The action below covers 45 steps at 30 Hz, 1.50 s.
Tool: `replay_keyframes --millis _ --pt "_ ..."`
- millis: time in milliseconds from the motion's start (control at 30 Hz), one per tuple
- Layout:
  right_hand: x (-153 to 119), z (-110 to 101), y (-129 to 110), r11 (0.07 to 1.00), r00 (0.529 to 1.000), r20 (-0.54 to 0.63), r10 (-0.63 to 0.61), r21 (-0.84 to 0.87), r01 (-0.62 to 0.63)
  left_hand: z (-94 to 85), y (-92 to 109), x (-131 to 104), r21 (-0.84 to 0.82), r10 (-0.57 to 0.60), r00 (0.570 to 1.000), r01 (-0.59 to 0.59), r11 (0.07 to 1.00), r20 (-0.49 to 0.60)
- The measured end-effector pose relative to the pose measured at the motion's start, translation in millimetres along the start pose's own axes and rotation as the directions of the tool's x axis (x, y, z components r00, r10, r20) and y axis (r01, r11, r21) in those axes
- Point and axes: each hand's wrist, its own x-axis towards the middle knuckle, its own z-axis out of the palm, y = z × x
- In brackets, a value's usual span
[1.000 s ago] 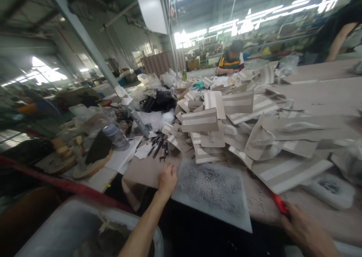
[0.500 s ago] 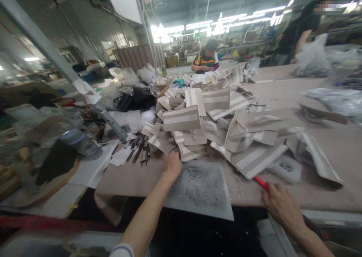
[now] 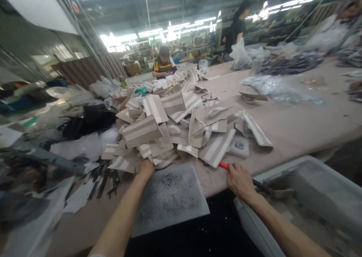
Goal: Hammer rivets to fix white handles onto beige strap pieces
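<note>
My right hand [image 3: 240, 179] is closed around a red-and-black tool [image 3: 224, 165]. Its red end points at the pile and a black part runs back under my wrist; the kind of tool is not clear. At the near left edge of a heap of beige pieces with white strips [image 3: 141, 131], my left hand [image 3: 145, 169] is curled, its fingertips hidden by the pieces. Between my hands lies a grey board [image 3: 172, 196], worn and speckled dark, jutting over the table edge.
Dark narrow strips [image 3: 104, 181] and paper lie to the left. A light bin [image 3: 311, 170] stands below the table edge at right. Farther off are plastic bags [image 3: 277, 87], a black bundle [image 3: 90, 119], a seated person [image 3: 164, 64] and a standing person [image 3: 236, 30].
The view has turned to the right, bringing the bin into sight. Both hands stay in about the same places by the heap and board, the right still holding the tool.
</note>
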Motion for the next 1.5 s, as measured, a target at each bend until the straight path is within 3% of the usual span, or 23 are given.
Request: replay_keyframes --millis 133,233,300,433,533,700,833,967,1100,1267,1500 --pt "-1 -1 4 0.999 1.0 0.025 0.005 0.045 -0.006 -15.1 -12 -7 0.075 0.036 0.999 -0.039 0.996 0.038" --pt "-1 -2 7 0.997 0.999 0.041 0.006 0.071 -0.009 -21.4 -26 -28 0.022 0.109 0.987 -0.107 0.994 -0.121" --pt "0 -2 8 0.997 0.999 0.045 0.001 0.08 -0.004 -19.6 -37 -50 -0.068 0.167 0.953 -0.189 0.98 -0.251" --pt "2 0 11 0.995 0.998 0.065 -0.002 0.097 -0.004 0.3 -62 -101 -0.183 0.158 0.889 -0.257 0.949 -0.43" --pt "3 0 14 0.991 0.995 0.103 0.005 0.129 -0.018 22.2 -81 -127 -0.233 0.024 0.884 -0.15 0.961 -0.468" --pt "5 -8 16 0.986 0.987 0.158 0.017 0.163 -0.043 45.9 -97 -139 -0.366 -0.291 0.908 0.171 0.915 -0.303" --pt "2 -13 10 0.983 0.983 0.177 0.045 0.167 -0.075 50.0 -100 -136 -0.438 -0.331 0.907 0.194 0.878 -0.261" --pt "-7 -13 -4 0.981 0.984 0.157 0.089 0.156 -0.114 52.1 -99 -133 -0.48 -0.32 0.919 0.179 0.859 -0.23" --pt "-10 -11 -12 0.977 0.981 0.158 0.112 0.162 -0.137 58.2 -78 -135 -0.518 -0.28 0.923 0.108 0.849 -0.266" --pt "-2 -10 -1 0.975 0.983 0.16 0.095 0.185 -0.124 64.7 -45 -143 -0.494 -0.261 0.93 0.105 0.863 -0.259" --pt "2 -7 5 0.955 0.986 0.102 0.133 0.252 -0.155 64.0 -35 -146 -0.52 -0.279 0.929 0.117 0.846 -0.245"
